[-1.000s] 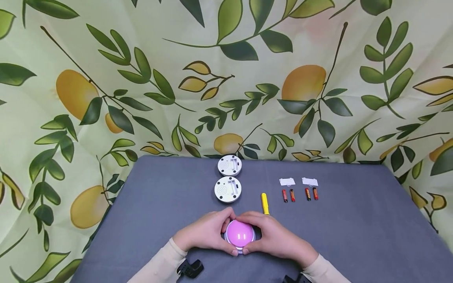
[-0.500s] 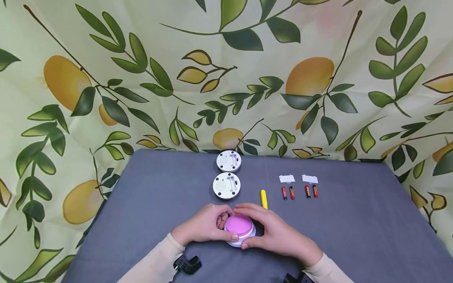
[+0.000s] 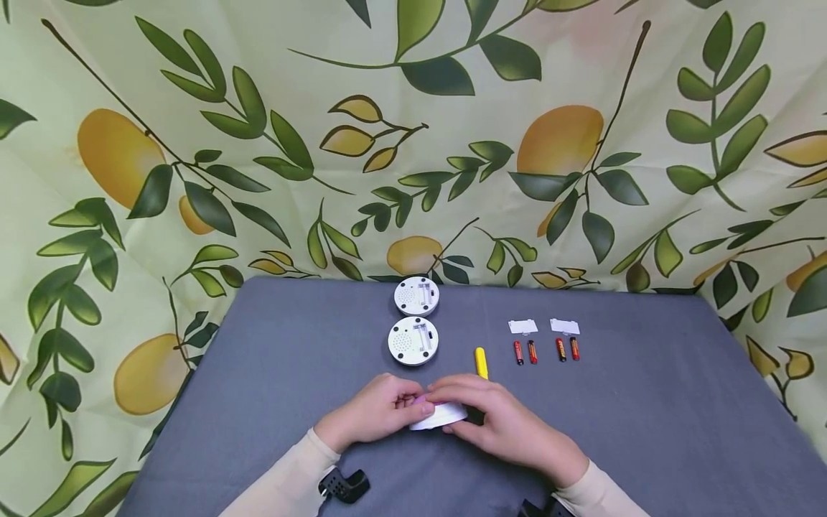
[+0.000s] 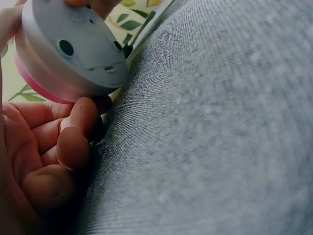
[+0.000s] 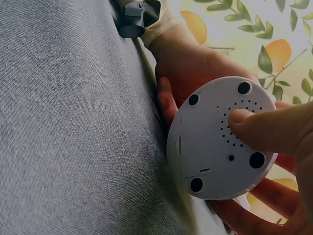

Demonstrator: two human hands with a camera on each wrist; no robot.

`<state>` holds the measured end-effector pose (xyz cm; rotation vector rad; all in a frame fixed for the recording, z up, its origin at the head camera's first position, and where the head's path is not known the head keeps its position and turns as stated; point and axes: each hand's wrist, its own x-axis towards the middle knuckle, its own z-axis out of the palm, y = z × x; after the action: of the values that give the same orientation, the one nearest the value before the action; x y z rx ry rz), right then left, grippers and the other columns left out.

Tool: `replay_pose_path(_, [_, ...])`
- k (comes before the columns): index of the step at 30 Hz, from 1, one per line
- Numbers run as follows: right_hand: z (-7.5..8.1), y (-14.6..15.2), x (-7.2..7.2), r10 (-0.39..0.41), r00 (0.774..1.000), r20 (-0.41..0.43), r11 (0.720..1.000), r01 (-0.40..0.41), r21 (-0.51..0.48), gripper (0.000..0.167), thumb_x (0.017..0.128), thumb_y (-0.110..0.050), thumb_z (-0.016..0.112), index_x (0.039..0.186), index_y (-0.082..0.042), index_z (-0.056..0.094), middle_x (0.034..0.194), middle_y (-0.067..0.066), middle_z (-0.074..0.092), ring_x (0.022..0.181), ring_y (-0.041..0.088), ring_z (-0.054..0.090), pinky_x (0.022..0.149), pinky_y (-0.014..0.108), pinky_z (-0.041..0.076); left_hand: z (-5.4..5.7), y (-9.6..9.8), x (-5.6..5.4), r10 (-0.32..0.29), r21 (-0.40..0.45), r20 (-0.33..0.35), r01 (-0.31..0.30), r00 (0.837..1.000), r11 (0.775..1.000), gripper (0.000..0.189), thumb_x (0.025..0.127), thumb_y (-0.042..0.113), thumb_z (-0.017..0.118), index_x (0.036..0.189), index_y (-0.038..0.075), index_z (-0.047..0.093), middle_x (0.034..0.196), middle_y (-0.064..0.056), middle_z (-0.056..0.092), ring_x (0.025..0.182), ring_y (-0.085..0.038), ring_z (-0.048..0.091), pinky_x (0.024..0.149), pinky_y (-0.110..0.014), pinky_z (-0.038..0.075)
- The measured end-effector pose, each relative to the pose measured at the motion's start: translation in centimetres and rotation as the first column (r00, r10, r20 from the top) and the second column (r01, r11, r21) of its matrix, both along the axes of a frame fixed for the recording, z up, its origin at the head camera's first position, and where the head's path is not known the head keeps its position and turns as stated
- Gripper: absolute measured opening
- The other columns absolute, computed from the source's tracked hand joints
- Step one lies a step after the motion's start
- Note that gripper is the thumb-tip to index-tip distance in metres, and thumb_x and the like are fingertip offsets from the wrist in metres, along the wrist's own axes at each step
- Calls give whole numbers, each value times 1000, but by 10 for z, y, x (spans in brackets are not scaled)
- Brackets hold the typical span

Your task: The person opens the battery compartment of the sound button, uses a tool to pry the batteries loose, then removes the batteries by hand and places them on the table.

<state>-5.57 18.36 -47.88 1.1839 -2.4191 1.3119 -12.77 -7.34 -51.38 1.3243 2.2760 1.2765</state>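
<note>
Disc just tipped: half a second ago the pink dome faced up, now the pink-domed disc [image 3: 439, 417] stands tilted with its white base toward the person, between both hands near the front of the surface [image 3: 646, 438]. Left grip [image 3: 370, 411] pinches the rim; right grip [image 3: 500, 415] holds the other side, its thumb [image 5: 279, 128] on the speaker holes [image 5: 235, 145]. Can't tell if the rim touches down. Net effect: underside is viewable; its bay looks covered, unlike near disc [image 3: 402, 346] and far disc [image 3: 405, 294], both base-up with bays exposed.
</note>
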Motion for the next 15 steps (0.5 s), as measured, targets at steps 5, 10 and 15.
replay_pose_path(5, [-4,-1,-1,-47,999,-6,999,47,-19,49,92,1,86,137,-14,73,135,4,73,128,24,68,112,28,50,1,0,1,29,-10,111,-28,993,1000,30,112,33,62,85,19,66,65,22,51,52,7,45,49,-18,38])
replay_pose_path(10, [-5,-2,-1,-82,997,9,996,82,-21,42,96,-4,84,135,-16,74,134,4,73,126,22,69,110,28,51,0,-1,2,64,-10,262,-64,963,998,28,114,34,59,99,16,75,63,13,57,44,-1,51,44,-23,45])
replay_pose_path(15, [-5,-4,0,-116,989,93,991,121,-48,36,99,-9,82,132,-18,76,129,-3,76,119,17,72,97,26,57,-2,-2,3,81,41,299,-97,951,994,25,116,29,55,108,15,75,57,10,51,41,-4,50,35,-27,43])
